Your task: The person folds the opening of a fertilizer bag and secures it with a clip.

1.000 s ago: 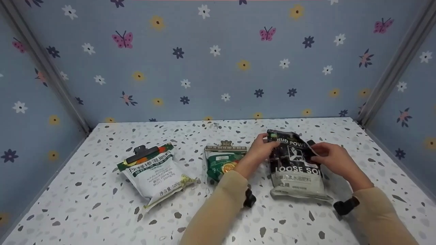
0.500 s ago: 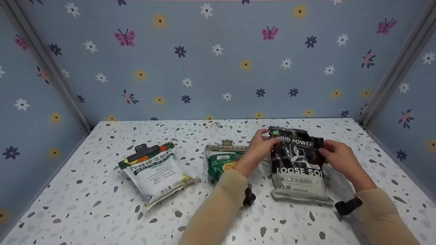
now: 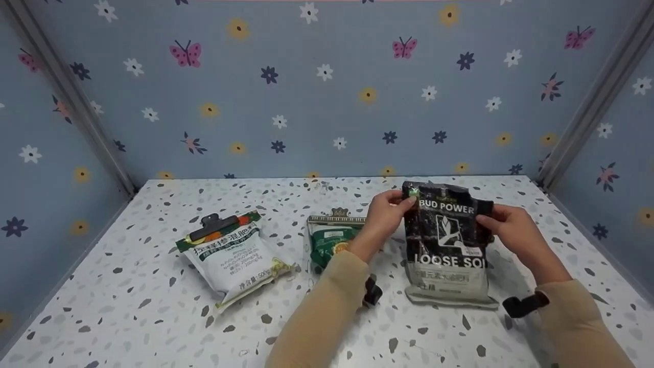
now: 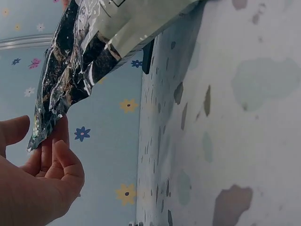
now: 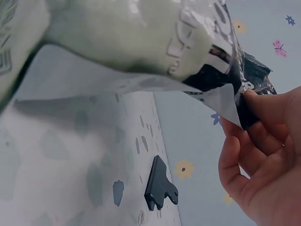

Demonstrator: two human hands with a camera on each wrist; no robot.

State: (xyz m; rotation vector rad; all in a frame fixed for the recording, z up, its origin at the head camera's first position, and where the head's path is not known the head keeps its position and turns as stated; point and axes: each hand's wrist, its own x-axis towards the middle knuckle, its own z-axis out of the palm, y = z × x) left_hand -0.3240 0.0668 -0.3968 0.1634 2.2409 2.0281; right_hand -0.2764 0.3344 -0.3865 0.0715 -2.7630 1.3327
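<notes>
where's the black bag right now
In the head view, the black bag is on the right of the table, right of the green bag, the left hand and right hand pinching its top.

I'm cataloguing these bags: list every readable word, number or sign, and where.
"BUD POWER": black-topped bag, upper front.
"LOOSE SOI": same bag, below, running off the edge.
"元素水溶肥料": same bag, lower.
"混肥料": white bag, heading's end.
"净含量:500g": white bag, lower front.
Green bag: print too small.
Remaining print: too small, blurred or partial.
</notes>
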